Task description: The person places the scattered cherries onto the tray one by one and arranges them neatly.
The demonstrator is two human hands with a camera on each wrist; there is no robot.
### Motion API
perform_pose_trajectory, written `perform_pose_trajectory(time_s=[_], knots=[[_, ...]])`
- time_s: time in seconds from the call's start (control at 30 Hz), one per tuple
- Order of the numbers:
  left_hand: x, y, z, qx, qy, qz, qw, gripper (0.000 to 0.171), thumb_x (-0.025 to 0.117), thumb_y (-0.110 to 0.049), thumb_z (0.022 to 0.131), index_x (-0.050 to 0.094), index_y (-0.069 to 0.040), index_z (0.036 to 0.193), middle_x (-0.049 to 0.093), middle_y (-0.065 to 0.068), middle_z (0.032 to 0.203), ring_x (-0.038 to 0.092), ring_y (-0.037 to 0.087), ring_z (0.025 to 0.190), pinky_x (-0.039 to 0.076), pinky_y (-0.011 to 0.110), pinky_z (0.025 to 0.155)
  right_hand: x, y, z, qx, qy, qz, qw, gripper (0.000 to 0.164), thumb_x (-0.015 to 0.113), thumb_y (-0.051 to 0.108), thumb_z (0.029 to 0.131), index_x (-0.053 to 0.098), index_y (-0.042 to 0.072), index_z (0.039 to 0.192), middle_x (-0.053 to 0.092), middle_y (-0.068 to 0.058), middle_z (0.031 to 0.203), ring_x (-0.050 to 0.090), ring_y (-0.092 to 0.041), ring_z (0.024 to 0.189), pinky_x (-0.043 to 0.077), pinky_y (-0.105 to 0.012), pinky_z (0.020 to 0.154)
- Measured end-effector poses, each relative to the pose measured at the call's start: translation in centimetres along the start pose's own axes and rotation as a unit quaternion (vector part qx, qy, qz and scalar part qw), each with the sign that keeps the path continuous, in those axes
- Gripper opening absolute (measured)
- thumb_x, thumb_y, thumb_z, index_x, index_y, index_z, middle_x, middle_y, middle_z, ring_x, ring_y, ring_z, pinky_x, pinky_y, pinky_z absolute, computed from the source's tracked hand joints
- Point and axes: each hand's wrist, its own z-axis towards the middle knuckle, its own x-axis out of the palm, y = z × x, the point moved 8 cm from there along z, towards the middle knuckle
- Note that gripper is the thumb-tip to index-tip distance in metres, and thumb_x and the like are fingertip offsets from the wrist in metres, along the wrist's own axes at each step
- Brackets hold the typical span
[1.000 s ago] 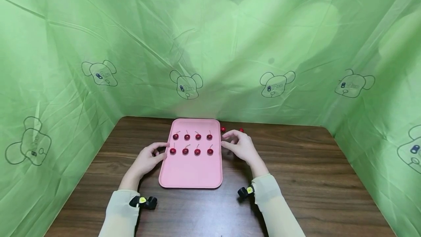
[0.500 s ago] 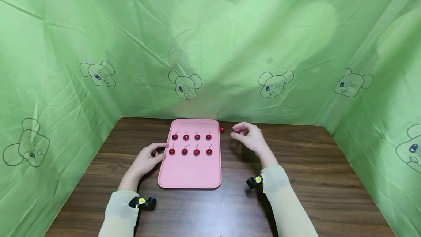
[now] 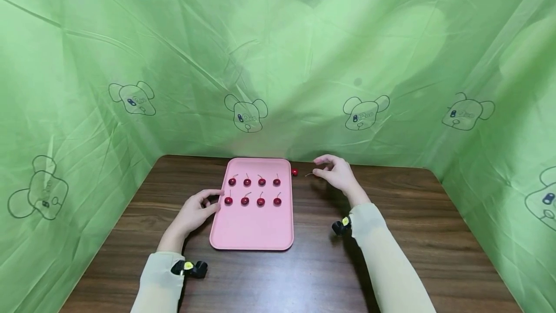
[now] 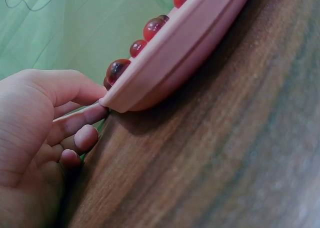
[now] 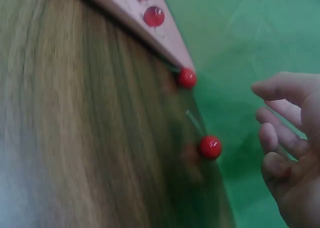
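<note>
A pink tray (image 3: 252, 228) lies on the table, with several dark red cherries (image 3: 260, 202) in two rows, their thin stems pointing away. My left hand (image 3: 193, 211) touches the tray's left rim with its fingertips; the left wrist view shows the same contact at the rim (image 4: 117, 102). Near the table's back edge, my right hand (image 3: 339, 175) hovers with fingers and thumb apart, holding nothing. Close by it, a loose cherry (image 5: 210, 147) rests on the table; in the head view the hand hides all but its stem (image 3: 309, 174). Another cherry (image 3: 294, 172) sits beside the tray's back right corner.
The brown wooden table (image 3: 417, 235) reaches back to a green cloth (image 3: 312, 71) that hangs behind and at both sides, printed with mouse-head drawings. Each wrist carries a small black camera (image 3: 199, 269).
From beside the tray's right rim, my right hand has moved right and back, over the farther loose cherry, and its fingers have spread wider. The left hand stays at the rim.
</note>
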Motion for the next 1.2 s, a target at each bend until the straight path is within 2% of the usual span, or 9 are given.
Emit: perform_pose_trajectory(time_s=[0.13,0.27,0.5,0.67,0.9,1.2], knots=[[0.0,0.0,0.0,-0.003,0.001,-0.001,1.0,0.039,0.08,-0.012,0.099,0.075,-0.016,0.137,0.062,0.004,0.086,0.057,0.02,0.081,0.046,0.031,0.071,0.0,-1.3,0.4,0.009,-0.001,-0.001,1.0,0.037,0.084,0.014,0.095,0.077,0.004,0.129,0.075,-0.016,0.127,0.068,-0.027,0.098,0.052,-0.035,0.079],[0.0,0.0,0.0,-0.002,0.001,-0.003,1.0,0.039,0.08,-0.012,0.099,0.075,-0.016,0.137,0.062,0.004,0.086,0.056,0.02,0.081,0.046,0.03,0.071,0.3,-2.6,0.5,0.02,0.0,0.0,1.0,0.038,0.082,0.013,0.095,0.076,0.007,0.132,0.072,-0.015,0.13,0.066,-0.027,0.107,0.052,-0.036,0.083],[-0.1,0.0,0.0,-0.003,-0.001,0.003,1.0,0.039,0.08,-0.013,0.099,0.076,-0.016,0.137,0.062,0.004,0.087,0.056,0.019,0.082,0.046,0.03,0.072,1.4,-4.7,0.5,0.025,0.018,0.014,0.999,0.041,0.079,0.011,0.097,0.074,0.009,0.137,0.071,-0.012,0.138,0.067,-0.029,0.112,0.052,-0.035,0.084],[0.0,0.1,0.1,-0.002,0.001,0.0,1.0,0.039,0.08,-0.012,0.099,0.076,-0.015,0.137,0.063,0.004,0.088,0.057,0.02,0.082,0.046,0.03,0.072,2.2,-5.9,0.4,0.035,0.042,0.013,0.998,0.047,0.078,0.009,0.095,0.074,0.013,0.141,0.071,-0.014,0.132,0.066,-0.027,0.111,0.051,-0.033,0.087],[0.0,0.1,0.2,-0.001,0.001,0.007,1.0,0.04,0.08,-0.013,0.099,0.075,-0.016,0.138,0.062,0.003,0.086,0.057,0.019,0.081,0.046,0.031,0.071,2.3,-6.2,0.3,0.037,0.052,0.027,0.998,0.048,0.078,0.007,0.096,0.073,0.014,0.143,0.072,-0.016,0.123,0.064,-0.027,0.107,0.051,-0.037,0.089],[0.1,0.2,0.1,-0.002,0.002,0.007,1.0,0.039,0.079,-0.015,0.099,0.075,-0.016,0.138,0.062,0.003,0.086,0.056,0.019,0.081,0.045,0.031,0.071,2.7,-5.8,0.0,0.011,0.077,0.028,0.997,0.047,0.076,0.005,0.099,0.07,0.009,0.145,0.072,-0.018,0.126,0.064,-0.028,0.106,0.05,-0.038,0.091]])
